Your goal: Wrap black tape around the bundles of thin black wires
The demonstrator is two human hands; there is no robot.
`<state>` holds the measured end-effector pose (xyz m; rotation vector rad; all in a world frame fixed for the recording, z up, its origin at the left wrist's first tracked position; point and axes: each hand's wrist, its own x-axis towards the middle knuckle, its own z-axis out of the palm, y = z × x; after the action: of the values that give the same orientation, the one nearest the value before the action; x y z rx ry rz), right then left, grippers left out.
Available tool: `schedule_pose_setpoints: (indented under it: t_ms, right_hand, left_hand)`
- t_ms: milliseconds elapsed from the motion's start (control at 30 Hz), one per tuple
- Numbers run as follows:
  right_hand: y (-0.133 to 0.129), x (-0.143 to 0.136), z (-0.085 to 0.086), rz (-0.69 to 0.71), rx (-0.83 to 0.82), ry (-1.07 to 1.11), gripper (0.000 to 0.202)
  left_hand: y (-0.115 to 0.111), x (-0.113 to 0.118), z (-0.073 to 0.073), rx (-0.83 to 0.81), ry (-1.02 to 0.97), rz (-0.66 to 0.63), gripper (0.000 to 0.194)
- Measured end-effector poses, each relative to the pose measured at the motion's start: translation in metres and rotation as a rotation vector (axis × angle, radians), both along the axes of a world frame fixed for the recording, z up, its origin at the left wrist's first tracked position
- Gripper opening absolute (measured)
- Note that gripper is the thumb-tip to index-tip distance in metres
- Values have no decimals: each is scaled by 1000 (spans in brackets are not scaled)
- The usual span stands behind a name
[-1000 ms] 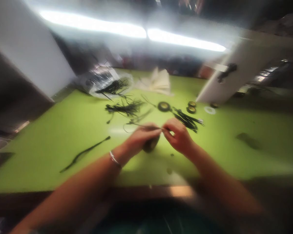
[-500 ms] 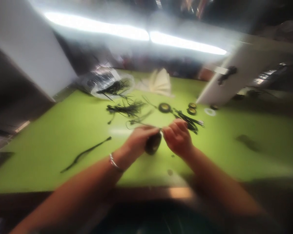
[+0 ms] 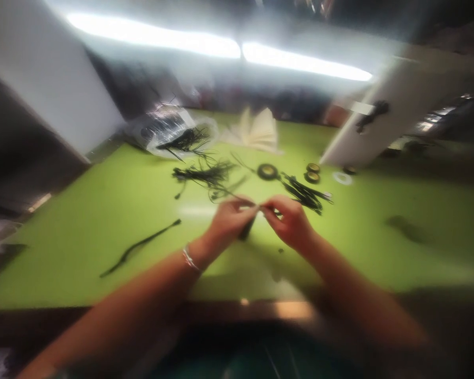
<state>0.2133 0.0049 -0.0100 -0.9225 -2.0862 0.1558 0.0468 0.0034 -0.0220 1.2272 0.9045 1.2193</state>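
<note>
Both hands meet above the green table (image 3: 339, 252) near the middle of the view. My left hand (image 3: 231, 216) is closed in a pinch on a thin dark cable (image 3: 229, 193), whose loose end trails toward the back left. A dark flat object (image 3: 247, 229) hangs under its fingers; blur hides what it is. My right hand (image 3: 286, 216) pinches right beside the left fingertips, and what lies between its fingers is too small to make out. Behind the hands lie a bundle of black cables (image 3: 205, 175) and a black tape roll (image 3: 267, 171).
One black cable (image 3: 140, 245) lies at the left. Farther back are a plastic bag of cables (image 3: 168, 131) and pale sheets (image 3: 260, 130). Rightward sit folded black cables (image 3: 306, 195), small yellow-cored rolls (image 3: 312, 173) and a white ring (image 3: 342, 178). White panels (image 3: 359, 123) stand behind.
The dark object under my left hand has turned and now shows a narrower side. My right hand's fingers have shifted into a pinch against the left fingertips. The view has moved slightly.
</note>
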Motion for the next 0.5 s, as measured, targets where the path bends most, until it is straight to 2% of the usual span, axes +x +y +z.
schedule_pose_setpoints:
  t_ms: [133, 200, 400, 500]
  right_hand:
    - [0, -2, 3, -34, 67, 14, 10]
    - [0, -3, 3, -40, 129, -13, 11]
    - [0, -4, 1, -129, 268, -94, 15]
    - [3, -1, -1, -172, 320, -154, 15]
  left_hand:
    - [2, 0, -3, -124, -139, -203, 21]
    - [4, -1, -2, -161, -186, -247, 21]
    - [1, 5, -6, -131, -145, -195, 17]
    - [-5, 10, -10, -129, -128, -164, 22]
